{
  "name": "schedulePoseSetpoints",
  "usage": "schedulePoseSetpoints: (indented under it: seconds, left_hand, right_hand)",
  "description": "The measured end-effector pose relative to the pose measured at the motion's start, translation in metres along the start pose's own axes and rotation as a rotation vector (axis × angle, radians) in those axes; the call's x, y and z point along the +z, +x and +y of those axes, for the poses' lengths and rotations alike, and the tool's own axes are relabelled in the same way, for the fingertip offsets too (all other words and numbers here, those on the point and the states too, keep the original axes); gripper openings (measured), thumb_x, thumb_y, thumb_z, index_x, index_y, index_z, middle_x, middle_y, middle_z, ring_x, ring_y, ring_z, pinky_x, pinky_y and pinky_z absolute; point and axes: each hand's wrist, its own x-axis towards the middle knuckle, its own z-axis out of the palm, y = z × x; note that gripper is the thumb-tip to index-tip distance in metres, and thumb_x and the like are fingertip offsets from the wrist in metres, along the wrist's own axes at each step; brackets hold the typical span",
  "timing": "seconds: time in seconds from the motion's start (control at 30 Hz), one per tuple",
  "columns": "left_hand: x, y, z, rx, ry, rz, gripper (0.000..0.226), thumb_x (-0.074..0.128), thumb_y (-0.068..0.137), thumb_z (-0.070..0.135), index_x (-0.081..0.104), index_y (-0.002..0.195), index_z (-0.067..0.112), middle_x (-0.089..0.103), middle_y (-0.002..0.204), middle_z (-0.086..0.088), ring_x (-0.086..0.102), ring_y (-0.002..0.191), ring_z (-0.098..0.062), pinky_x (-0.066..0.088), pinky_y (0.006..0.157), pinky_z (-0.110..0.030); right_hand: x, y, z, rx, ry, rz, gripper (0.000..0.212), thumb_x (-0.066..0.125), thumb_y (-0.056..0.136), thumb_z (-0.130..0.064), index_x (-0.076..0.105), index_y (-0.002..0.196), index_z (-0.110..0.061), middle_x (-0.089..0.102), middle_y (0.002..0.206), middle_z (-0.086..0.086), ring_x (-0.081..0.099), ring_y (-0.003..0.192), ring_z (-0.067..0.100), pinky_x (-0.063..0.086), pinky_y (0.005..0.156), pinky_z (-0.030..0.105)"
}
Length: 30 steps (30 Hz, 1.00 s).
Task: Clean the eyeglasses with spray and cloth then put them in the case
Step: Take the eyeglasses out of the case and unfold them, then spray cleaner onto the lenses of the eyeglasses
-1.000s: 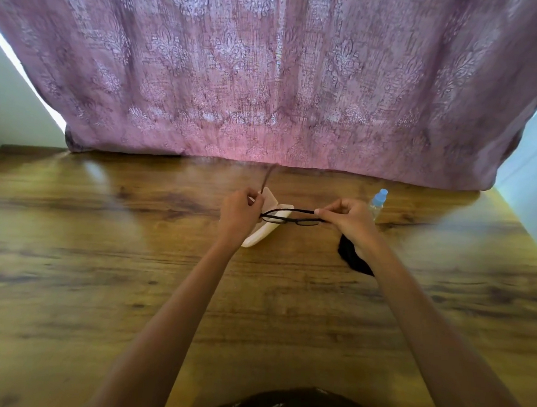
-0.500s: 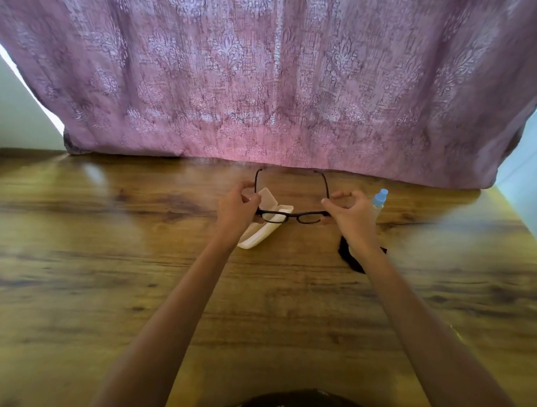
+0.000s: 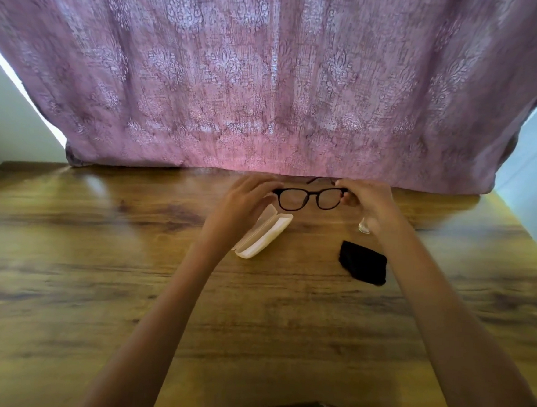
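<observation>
- Glasses (image 3: 308,199) held up near tabletop (image 3: 96,286) far edge: left hand (image 3: 245,198) grip pinches one end, right hand (image 3: 369,204) grip the other.
- Case (image 3: 265,233) open, cloth (image 3: 363,262) flat, apart.

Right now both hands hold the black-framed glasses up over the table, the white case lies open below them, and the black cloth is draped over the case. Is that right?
Not quite. In the head view the black cloth lies on the wooden table, apart from the white case and to its right. The rest holds: left hand and right hand hold the glasses above the open case.
</observation>
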Motion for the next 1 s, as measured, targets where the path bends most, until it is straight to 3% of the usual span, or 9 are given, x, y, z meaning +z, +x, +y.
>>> schedulePoseSetpoints:
  seconds: [0.17, 0.33, 0.4, 0.5, 0.57, 0.67, 0.73, 0.9, 1.0]
  left_hand:
    - [-0.009, 0.015, 0.013, 0.132, 0.100, 0.049, 0.030, 0.048, 0.095, 0.019, 0.065, 0.116, 0.006, 0.070, 0.103, -0.008, 0.065, 0.091, -0.025, 0.052, 0.074, -0.032]
    - [0.002, 0.023, 0.016, 0.094, 0.103, 0.148, 0.020, 0.064, 0.090, 0.006, 0.065, 0.109, 0.001, 0.070, 0.092, -0.010, 0.067, 0.076, -0.024, 0.056, 0.058, -0.033]
    - [0.006, 0.026, 0.017, 0.034, 0.074, 0.186, 0.019, 0.065, 0.090, 0.005, 0.065, 0.109, 0.001, 0.071, 0.090, -0.010, 0.066, 0.073, -0.023, 0.054, 0.054, -0.032]
    - [0.010, 0.028, 0.020, -0.049, 0.018, 0.236, 0.018, 0.064, 0.091, 0.006, 0.067, 0.108, 0.001, 0.071, 0.089, -0.009, 0.065, 0.068, -0.021, 0.052, 0.052, -0.031]
    - [0.011, 0.026, 0.023, -0.114, -0.030, 0.269, 0.019, 0.063, 0.092, 0.008, 0.068, 0.109, 0.001, 0.071, 0.088, -0.008, 0.063, 0.065, -0.019, 0.049, 0.051, -0.029]
    - [0.012, 0.021, 0.028, -0.190, -0.082, 0.280, 0.020, 0.061, 0.093, 0.009, 0.067, 0.110, -0.001, 0.070, 0.087, -0.010, 0.061, 0.065, -0.019, 0.047, 0.056, -0.026]
    - [0.013, 0.016, 0.032, -0.222, -0.110, 0.283, 0.020, 0.059, 0.093, 0.008, 0.067, 0.110, -0.001, 0.070, 0.087, -0.011, 0.059, 0.065, -0.015, 0.046, 0.058, -0.022]
    - [0.019, -0.003, 0.041, -0.352, -0.218, 0.264, 0.029, 0.051, 0.096, 0.020, 0.066, 0.115, 0.004, 0.071, 0.099, -0.007, 0.066, 0.078, -0.018, 0.055, 0.066, -0.037]
    - [0.025, -0.013, 0.045, -0.428, -0.208, 0.248, 0.024, 0.057, 0.095, 0.015, 0.068, 0.115, 0.006, 0.073, 0.104, -0.006, 0.070, 0.087, -0.020, 0.057, 0.073, -0.036]
  right_hand:
    - [-0.009, 0.012, -0.008, 0.064, 0.101, -0.050, 0.017, 0.076, 0.079, -0.010, 0.062, 0.069, -0.009, 0.058, 0.042, -0.005, 0.056, 0.038, 0.002, 0.048, 0.048, 0.011]
    - [-0.015, 0.014, -0.006, -0.021, 0.176, -0.053, 0.015, 0.065, 0.087, -0.019, 0.070, 0.083, -0.005, 0.071, 0.063, 0.003, 0.061, 0.050, 0.009, 0.054, 0.061, 0.019]
    - [-0.017, 0.018, 0.006, -0.183, 0.025, 0.113, 0.023, 0.063, 0.088, -0.027, 0.072, 0.088, -0.006, 0.073, 0.075, 0.006, 0.064, 0.057, 0.013, 0.055, 0.067, 0.025]
    - [-0.027, 0.022, 0.035, -0.592, -0.454, 0.517, 0.020, 0.064, 0.088, -0.030, 0.068, 0.092, -0.011, 0.068, 0.085, 0.004, 0.063, 0.081, 0.020, 0.045, 0.070, 0.020]
    - [-0.036, 0.033, 0.058, -0.712, -0.726, 0.612, 0.031, 0.064, 0.087, -0.031, 0.062, 0.107, -0.007, 0.060, 0.106, 0.014, 0.054, 0.099, 0.031, 0.042, 0.080, 0.030]
    - [-0.045, 0.047, 0.090, -0.680, -0.866, 0.546, 0.048, 0.064, 0.089, -0.032, 0.050, 0.125, -0.004, 0.051, 0.121, 0.021, 0.049, 0.108, 0.037, 0.047, 0.085, 0.046]
    - [-0.045, 0.046, 0.104, -0.686, -0.822, 0.490, 0.046, 0.060, 0.094, -0.029, 0.047, 0.130, -0.005, 0.053, 0.120, 0.018, 0.050, 0.109, 0.034, 0.049, 0.082, 0.042]
    - [-0.044, 0.047, 0.120, -0.690, -0.667, 0.400, 0.048, 0.050, 0.100, -0.027, 0.036, 0.144, -0.012, 0.054, 0.128, 0.010, 0.053, 0.112, 0.026, 0.042, 0.084, 0.030]
    - [-0.046, 0.051, 0.124, -0.690, -0.670, 0.354, 0.051, 0.048, 0.101, -0.026, 0.030, 0.148, -0.017, 0.056, 0.125, 0.009, 0.057, 0.100, 0.019, 0.043, 0.077, 0.028]
